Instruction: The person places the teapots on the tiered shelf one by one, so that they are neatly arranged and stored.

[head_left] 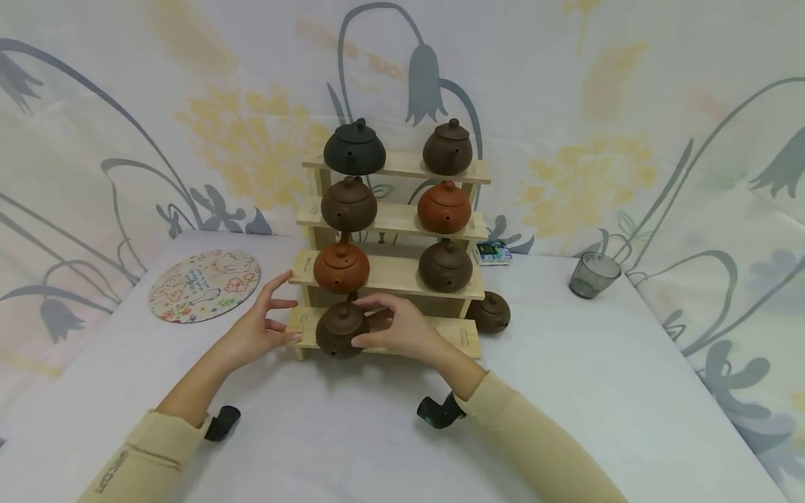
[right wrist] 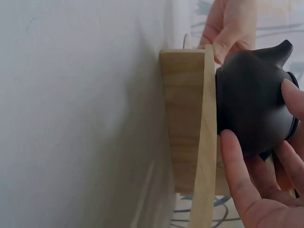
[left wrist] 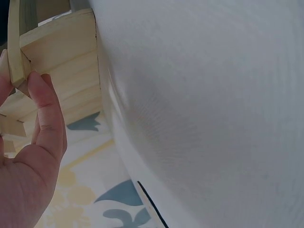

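A dark brown clay teapot [head_left: 342,330] sits at the left part of the lowest step of a tiered wooden display stand [head_left: 415,335]. My right hand [head_left: 402,328] holds this teapot from its right side, thumb and fingers spread around the body. In the right wrist view, the teapot [right wrist: 251,102] has its base against the board, and its spout points away from the board's surface. At the left end of that same step, my left hand [head_left: 260,332] pinches the board, its thumb and fingers on either face in the left wrist view.
Several more teapots stand on the upper steps, among them an orange-brown teapot [head_left: 342,267] just above. Another brown teapot [head_left: 492,312] sits behind the stand's right side. A round patterned mat [head_left: 204,286] lies left, a grey cup [head_left: 594,274] right, a small box [head_left: 493,253] behind.
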Available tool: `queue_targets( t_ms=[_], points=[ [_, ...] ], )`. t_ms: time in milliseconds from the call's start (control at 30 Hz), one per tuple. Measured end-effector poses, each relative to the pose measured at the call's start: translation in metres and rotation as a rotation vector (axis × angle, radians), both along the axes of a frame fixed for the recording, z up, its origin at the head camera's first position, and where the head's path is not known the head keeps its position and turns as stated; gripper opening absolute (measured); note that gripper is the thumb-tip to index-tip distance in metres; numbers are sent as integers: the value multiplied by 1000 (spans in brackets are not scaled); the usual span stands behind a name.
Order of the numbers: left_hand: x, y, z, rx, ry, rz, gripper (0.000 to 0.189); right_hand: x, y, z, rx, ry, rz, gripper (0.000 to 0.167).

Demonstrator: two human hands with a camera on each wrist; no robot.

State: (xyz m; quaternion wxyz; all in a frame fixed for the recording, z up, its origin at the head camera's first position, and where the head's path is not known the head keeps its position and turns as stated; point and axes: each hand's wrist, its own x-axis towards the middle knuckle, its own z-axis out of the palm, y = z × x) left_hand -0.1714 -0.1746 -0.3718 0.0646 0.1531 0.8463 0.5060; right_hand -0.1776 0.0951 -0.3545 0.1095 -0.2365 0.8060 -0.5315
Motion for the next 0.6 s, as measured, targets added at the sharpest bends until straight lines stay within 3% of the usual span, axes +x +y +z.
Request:
queue_targets(
  t_ms=[400,600],
  points=[
    [-2,-1,-2,-11,-12,13,100,-2,-8,-2,-9,-7,-5,51],
    [-2,0,-1,-4,-3,6,100,1,0,-4,-76,8,2,50]
  ],
)
